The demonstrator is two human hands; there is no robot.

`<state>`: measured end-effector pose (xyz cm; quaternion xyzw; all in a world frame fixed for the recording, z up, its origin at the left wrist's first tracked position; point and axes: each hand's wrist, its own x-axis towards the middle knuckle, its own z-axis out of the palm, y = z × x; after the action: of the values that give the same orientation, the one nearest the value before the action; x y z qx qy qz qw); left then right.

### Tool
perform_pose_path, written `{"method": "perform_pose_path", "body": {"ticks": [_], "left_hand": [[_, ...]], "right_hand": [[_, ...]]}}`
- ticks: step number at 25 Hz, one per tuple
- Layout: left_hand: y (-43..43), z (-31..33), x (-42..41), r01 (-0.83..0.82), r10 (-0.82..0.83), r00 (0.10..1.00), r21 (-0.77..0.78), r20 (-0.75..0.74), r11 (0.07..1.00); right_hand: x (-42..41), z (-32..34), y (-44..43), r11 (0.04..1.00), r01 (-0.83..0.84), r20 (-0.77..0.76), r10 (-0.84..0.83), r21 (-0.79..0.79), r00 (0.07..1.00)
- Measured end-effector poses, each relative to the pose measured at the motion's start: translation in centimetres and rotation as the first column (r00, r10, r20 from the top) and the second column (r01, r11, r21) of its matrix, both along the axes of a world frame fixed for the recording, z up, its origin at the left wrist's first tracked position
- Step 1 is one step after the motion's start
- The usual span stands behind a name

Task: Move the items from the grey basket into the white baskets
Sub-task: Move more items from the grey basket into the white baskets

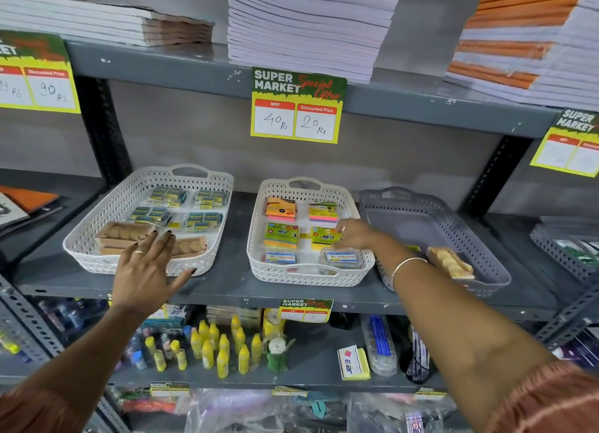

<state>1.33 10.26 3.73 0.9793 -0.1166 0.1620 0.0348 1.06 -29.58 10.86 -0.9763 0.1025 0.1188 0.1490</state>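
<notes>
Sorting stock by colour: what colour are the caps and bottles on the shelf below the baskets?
Yellow bottles, seen in the head view.

Grey basket (421, 225), one biscuit pack (450, 262)

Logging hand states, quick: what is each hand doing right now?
Left hand: open, fingers spread, holding nothing.
Right hand: over the middle white basket; grip cannot be told.

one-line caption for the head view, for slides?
Right hand over middle white basket; one pack left in grey basket.
</notes>
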Motion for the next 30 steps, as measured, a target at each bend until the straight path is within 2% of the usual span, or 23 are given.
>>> {"method": "perform_pose_path", "body": {"ticks": [1, 2, 3, 4, 6, 8, 11, 13, 16, 21, 25, 30], "left_hand": [[0.0, 0.0, 0.0, -0.001, 0.001, 1.0, -0.003, -0.002, 1.0], [0.0, 0.0, -0.1, -0.001, 0.001, 1.0, -0.004, -0.002, 1.0], [0.0, 0.0, -0.1, -0.002, 0.002, 1.0, -0.004, -0.002, 1.0], [0.0, 0.0, -0.1, -0.002, 0.002, 1.0, -0.004, 0.001, 1.0], [0.0, 0.0, 0.0, -0.001, 0.001, 1.0, -0.008, 0.007, 1.0], [0.0, 0.0, 0.0, -0.001, 0.001, 1.0, -0.012, 0.008, 1.0], [-0.1, 0.0, 0.1, 0.001, -0.001, 1.0, -0.013, 0.016, 1.0], [-0.2, 0.0, 0.1, 0.005, -0.004, 1.0, -0.019, 0.023, 1.0], [-0.3, 0.0, 0.1, 0.008, -0.007, 0.999, -0.028, 0.033, 1.0], [-0.3, -0.1, 0.1, 0.002, -0.002, 1.0, -0.027, 0.019, 1.0], [-0.4, 0.1, -0.1, -0.014, 0.014, 1.0, -0.02, -0.008, 1.0], [0.3, 0.6, 0.5, 0.006, -0.006, 1.0, -0.004, 0.007, 1.0]], "right_hand": [[-0.1, 0.4, -0.7, 0.997, 0.081, 0.165, -0.08, 0.003, 0.983], [-0.3, 0.6, -1.6, 0.981, 0.186, 0.304, -0.158, -0.065, 0.94], [-0.8, 0.6, -2.7, 0.94, 0.305, 0.385, -0.227, -0.153, 0.894], [-1.4, 0.4, -4.2, 0.881, 0.422, 0.404, -0.314, -0.213, 0.859], [-3.1, -0.6, -6.8, 0.773, 0.588, 0.321, -0.508, -0.24, 0.799], [-4.2, -2.0, -9.0, 0.673, 0.685, 0.226, -0.647, -0.279, 0.728], [-4.4, -3.1, -10.6, 0.566, 0.762, 0.096, -0.779, -0.315, 0.619], [-4.7, -3.5, -11.3, 0.538, 0.784, 0.08, -0.807, -0.311, 0.585], [-5.3, -4.2, -12.7, 0.566, 0.776, 0.125, -0.779, -0.28, 0.614], [-4.8, -3.2, -12.4, 0.586, 0.799, 0.229, -0.766, -0.134, 0.6], [-1.6, 0.3, -9.4, 0.71, 0.703, 0.365, -0.646, -0.035, 0.671], [4.3, 4.4, 0.8, 0.867, 0.494, 0.477, -0.404, -0.073, 0.781]]}}
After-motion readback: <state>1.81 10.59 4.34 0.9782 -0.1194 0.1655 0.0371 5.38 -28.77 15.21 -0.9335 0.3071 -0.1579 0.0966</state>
